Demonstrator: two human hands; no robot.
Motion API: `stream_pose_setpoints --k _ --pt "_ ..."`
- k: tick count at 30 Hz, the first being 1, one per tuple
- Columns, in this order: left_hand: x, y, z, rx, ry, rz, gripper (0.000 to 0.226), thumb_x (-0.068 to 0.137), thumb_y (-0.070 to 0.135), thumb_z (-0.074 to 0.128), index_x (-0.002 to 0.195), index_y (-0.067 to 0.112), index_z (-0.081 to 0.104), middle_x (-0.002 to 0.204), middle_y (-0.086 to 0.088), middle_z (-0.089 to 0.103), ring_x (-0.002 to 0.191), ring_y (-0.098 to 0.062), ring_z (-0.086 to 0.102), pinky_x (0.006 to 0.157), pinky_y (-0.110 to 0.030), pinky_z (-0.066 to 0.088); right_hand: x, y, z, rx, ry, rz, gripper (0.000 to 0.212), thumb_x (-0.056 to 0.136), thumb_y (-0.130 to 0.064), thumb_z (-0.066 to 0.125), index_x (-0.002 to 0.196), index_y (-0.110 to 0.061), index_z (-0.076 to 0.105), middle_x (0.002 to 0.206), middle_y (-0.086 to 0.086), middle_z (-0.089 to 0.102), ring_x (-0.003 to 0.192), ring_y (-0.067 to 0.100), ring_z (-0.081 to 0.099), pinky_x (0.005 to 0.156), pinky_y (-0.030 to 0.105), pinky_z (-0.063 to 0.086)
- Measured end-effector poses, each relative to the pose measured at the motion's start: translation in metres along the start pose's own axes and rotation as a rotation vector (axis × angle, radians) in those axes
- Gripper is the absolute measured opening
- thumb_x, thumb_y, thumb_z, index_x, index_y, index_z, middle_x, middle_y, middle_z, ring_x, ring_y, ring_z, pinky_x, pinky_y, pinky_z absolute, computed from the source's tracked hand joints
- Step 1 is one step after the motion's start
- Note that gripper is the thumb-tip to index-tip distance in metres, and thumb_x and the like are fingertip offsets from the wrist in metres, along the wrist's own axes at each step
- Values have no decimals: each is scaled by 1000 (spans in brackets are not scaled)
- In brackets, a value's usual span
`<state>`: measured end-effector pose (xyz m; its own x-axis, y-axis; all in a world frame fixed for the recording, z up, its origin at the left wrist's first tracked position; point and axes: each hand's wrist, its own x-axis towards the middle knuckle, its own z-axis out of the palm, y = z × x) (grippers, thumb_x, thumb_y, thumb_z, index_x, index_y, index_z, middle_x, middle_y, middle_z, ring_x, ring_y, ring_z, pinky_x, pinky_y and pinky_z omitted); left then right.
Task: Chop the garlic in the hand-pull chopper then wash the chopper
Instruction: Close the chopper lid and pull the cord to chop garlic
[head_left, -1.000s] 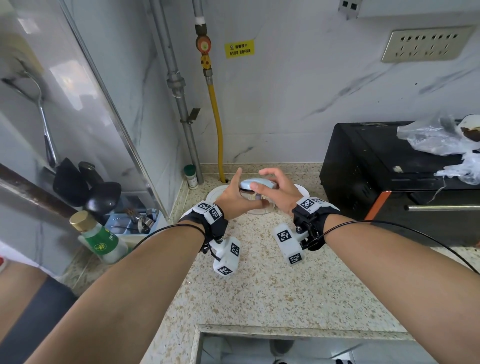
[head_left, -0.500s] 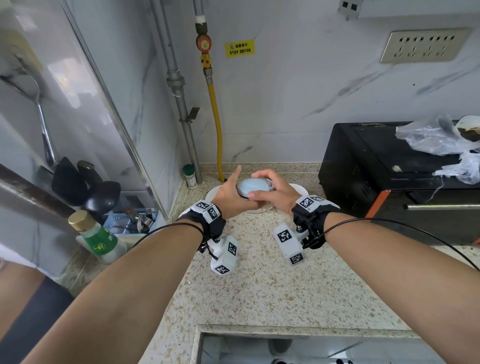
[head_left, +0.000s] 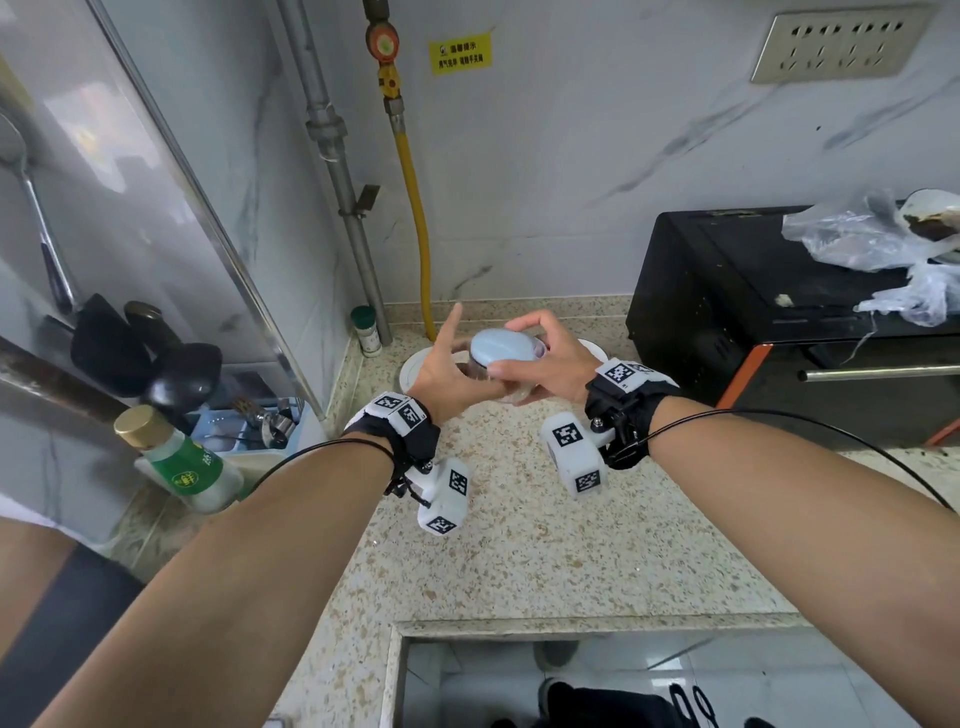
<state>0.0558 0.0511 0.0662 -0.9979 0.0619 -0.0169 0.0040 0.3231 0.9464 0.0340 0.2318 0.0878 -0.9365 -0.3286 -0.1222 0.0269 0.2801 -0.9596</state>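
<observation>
The hand-pull chopper (head_left: 501, 351) has a pale blue lid and a clear bowl, and it is held above the speckled counter near the back wall. My left hand (head_left: 447, 366) cups the clear bowl from the left, thumb pointing up. My right hand (head_left: 545, 364) grips the blue lid from the right, fingers curled over its top and front. The garlic inside is hidden by my fingers. A white plate (head_left: 415, 370) lies under and behind the chopper.
A black oven (head_left: 753, 312) with plastic bags (head_left: 857, 239) on top stands at the right. A small green-capped jar (head_left: 368, 332) sits by the grey pipe and yellow hose. At the left are a green-labelled bottle (head_left: 182, 462) and a utensil tray (head_left: 249, 426). The counter edge is near me.
The chopper has tilted, its blue lid now facing me more. My left thumb has lifted off and points up. My right fingers have shifted round the lid.
</observation>
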Motion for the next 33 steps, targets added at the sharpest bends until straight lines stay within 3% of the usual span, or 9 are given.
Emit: stream_pose_setpoints --k 3,6,8,10,14,18,21,27,33 --pt "-2 -4 7 -396 -6 -152 120 63 3 88 160 18 17 134 -12 56 111 -23 66 92 -36 56 1 4 3 89 77 24 66 52 -45 94 105 -39 54 114 7 54 89 29 72 63 48 61" --pt "-8 -6 19 -792 -138 -201 70 74 -12 61 140 -3 40 112 -19 66 95 -27 69 85 -35 56 0 4 7 18 131 11 69 51 -49 92 106 -39 53 111 2 54 91 26 70 59 45 61" --pt "-10 -10 26 -903 -170 -237 51 80 -8 49 131 -8 46 107 -23 64 93 -30 64 91 -38 53 -3 8 7 0 153 26 68 52 -49 92 107 -39 52 111 0 52 91 24 68 56 43 61" --pt "-5 -14 27 -1019 -109 -333 55 83 10 48 134 -9 48 121 -29 62 103 -37 60 103 -51 48 -7 11 7 0 169 29 68 53 -47 91 108 -37 52 111 -1 53 94 21 66 56 42 61" --pt "4 -19 36 -935 -27 -469 44 94 38 48 127 13 64 110 -17 74 94 -39 71 88 -63 54 -13 20 12 -64 169 -32 64 62 -36 91 113 -28 53 107 -10 55 100 18 61 69 43 61" --pt "4 -29 51 -998 -17 -509 33 92 41 59 86 19 82 88 -14 78 78 -35 76 76 -62 56 -15 32 16 -177 176 -63 72 63 -37 91 121 -23 51 116 -1 59 104 24 58 87 45 54" --pt "5 -31 47 -956 -110 -587 40 94 41 60 122 12 68 113 -20 73 95 -40 73 82 -63 55 -16 39 8 -301 102 -63 88 62 -45 89 135 -25 46 128 0 54 105 21 57 90 35 51" --pt "1 -23 48 -785 -266 -659 54 99 42 55 145 13 49 145 -22 53 111 -41 61 89 -65 53 -13 43 1 -634 -26 -22 90 60 -56 84 135 -29 44 114 4 44 100 23 54 91 37 51" --pt "5 -14 53 -785 -211 -672 46 102 46 46 132 12 55 122 -20 61 103 -41 62 87 -64 53 -11 41 -5 -580 -48 -111 86 64 -45 86 135 -21 43 123 2 48 108 21 52 93 38 48"
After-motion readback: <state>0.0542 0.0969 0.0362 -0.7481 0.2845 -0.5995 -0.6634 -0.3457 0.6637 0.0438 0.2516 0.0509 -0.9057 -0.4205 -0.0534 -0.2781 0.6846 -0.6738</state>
